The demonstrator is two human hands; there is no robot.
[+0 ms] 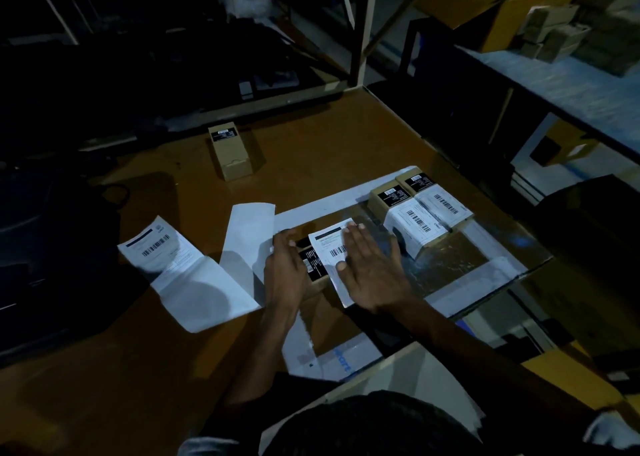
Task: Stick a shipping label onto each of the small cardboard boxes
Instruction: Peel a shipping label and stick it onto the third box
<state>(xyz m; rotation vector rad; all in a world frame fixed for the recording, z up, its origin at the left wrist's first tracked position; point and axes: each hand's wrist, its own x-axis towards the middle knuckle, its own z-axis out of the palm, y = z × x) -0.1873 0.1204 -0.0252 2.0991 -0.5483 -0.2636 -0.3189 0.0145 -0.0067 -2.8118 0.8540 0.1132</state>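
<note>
A small cardboard box (pixel 313 265) with a black printed patch lies under both my hands near the table's middle. A white shipping label (pixel 330 244) with a barcode lies across its top. My right hand (pixel 372 268) presses flat on the label, fingers straight. My left hand (pixel 285 265) rests against the box's left side, fingers mostly straight. Two labelled boxes (pixel 420 218) stand side by side to the right. One unlabelled box (pixel 230 152) sits farther back on the table.
A strip of labels and backing paper (pixel 194 275) lies to the left on the brown table (pixel 104 386). A clear sheet with white borders (pixel 450 265) lies under the boxes. Dark bags sit at the left; shelving with stacked boxes (pixel 568 29) stands at the right.
</note>
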